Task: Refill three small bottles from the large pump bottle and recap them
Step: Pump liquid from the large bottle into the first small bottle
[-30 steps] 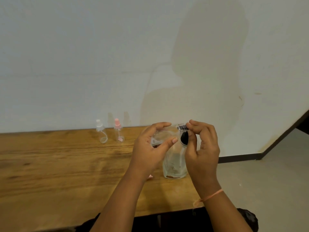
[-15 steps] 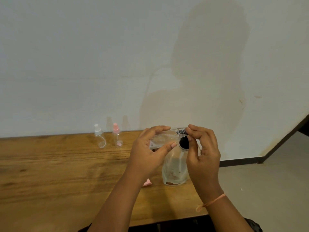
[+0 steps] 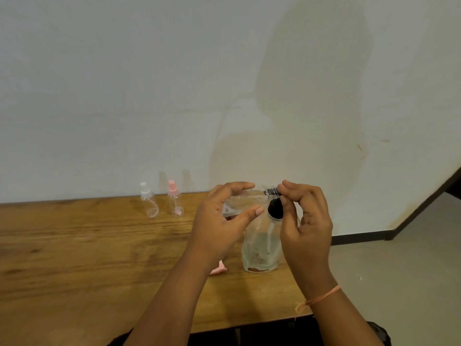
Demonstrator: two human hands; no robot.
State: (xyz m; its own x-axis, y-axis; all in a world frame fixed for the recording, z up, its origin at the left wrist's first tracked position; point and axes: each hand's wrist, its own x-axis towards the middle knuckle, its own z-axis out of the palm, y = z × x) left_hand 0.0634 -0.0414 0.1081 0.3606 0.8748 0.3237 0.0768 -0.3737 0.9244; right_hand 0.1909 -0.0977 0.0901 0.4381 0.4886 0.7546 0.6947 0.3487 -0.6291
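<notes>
One pink cap [image 3: 219, 269] lies toward the surface's [image 3: 74, 258] front edge, just beside one clear, black-topped large pump bottle [image 3: 259, 248]. Above it, the left grip [image 3: 219, 221] holds one clear small bottle [image 3: 245, 201] sideways. The right grip [image 3: 306, 221] pinches a silver ribbed piece [image 3: 272, 191] at its mouth. Two more stand at the far edge: a white-topped bottle [image 3: 148, 203] and a pink-topped bottle [image 3: 175, 202].

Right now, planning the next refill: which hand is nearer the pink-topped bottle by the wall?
Left. The left hand, holding a small bottle, is right of the pink-topped bottle; the right hand farther right, by the pump bottle.
</notes>
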